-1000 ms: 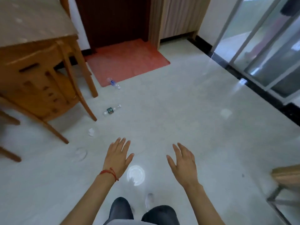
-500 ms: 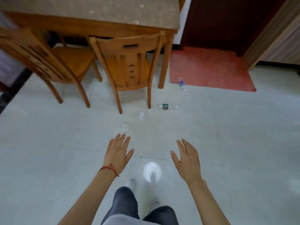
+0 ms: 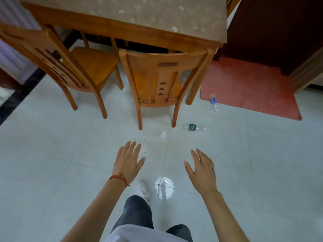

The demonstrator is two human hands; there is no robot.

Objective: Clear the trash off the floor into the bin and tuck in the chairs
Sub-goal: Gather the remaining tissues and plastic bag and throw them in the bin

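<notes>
So this looks like the approach bit, nothing picked up yet. Both hands are out in front with fingers spread and straight, holding nothing: left hand [image 3: 128, 161] with a red string on the wrist, right hand [image 3: 202, 170] across from it. The trash is all on the pale tile floor [image 3: 52, 154] just past the fingertips: a crumpled white paper scrap [image 3: 163, 135] nearest, a clear plastic cup [image 3: 145, 145] lying right beside the left hand's fingers (hard to make out, it's see-through), a bottle with a dark green label [image 3: 193, 127] off to the right near the chair leg, and another bottle with a blue label [image 3: 213, 102] farther right at the edge of the red mat [image 3: 253, 91]. Two wooden chairs, left chair [image 3: 57, 62] and right chair [image 3: 157, 77], sit pulled out from the table [image 3: 122, 13]. No bin in view. Next move, I'd guess: bend down and grab the cup or paper first.
</notes>
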